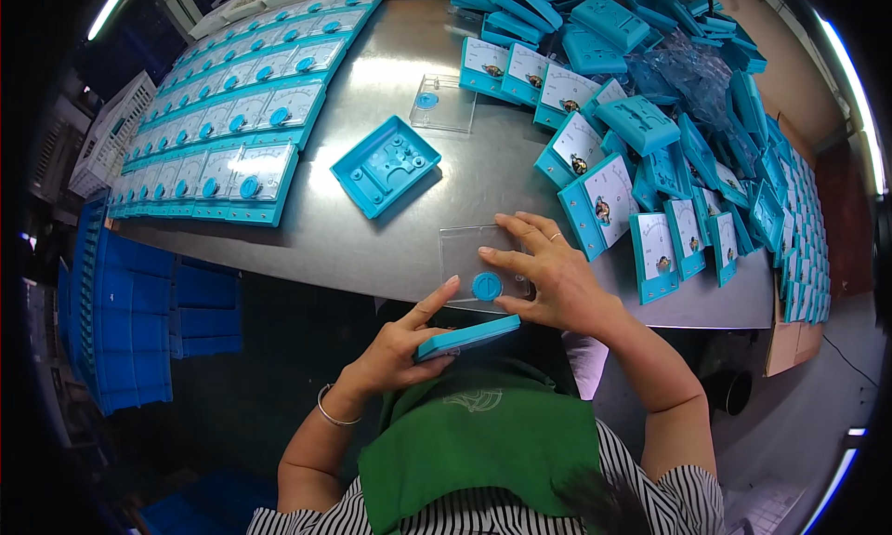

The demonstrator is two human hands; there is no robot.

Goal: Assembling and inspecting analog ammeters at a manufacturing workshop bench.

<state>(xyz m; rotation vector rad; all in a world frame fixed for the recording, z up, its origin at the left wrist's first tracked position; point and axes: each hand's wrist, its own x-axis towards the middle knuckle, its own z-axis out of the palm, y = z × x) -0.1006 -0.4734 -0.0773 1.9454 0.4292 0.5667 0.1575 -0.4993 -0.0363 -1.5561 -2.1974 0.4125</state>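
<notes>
My left hand (388, 356) grips a teal plastic meter case (469, 337), tilted edge-on in front of the table edge. Its face is turned away from view. The left index finger stretches out toward the near left corner of a clear plastic cover (457, 254) with a round teal knob (486, 286). Spread across the right side of that cover, my right hand (555, 277) has fingers at its far edge and its thumb near the knob. Farther off, an open teal case shell (386, 167) lies hollow side up, with another clear cover (448, 117) behind it.
Rows of covered teal meters (237, 117) fill the table's left side. At the right, uncovered meters (602, 205) stand beside a heap of teal cases (609, 28) and crumpled clear plastic (683, 66). Blue crates (125, 312) sit below left. The metal table (372, 256) ends near my wrists.
</notes>
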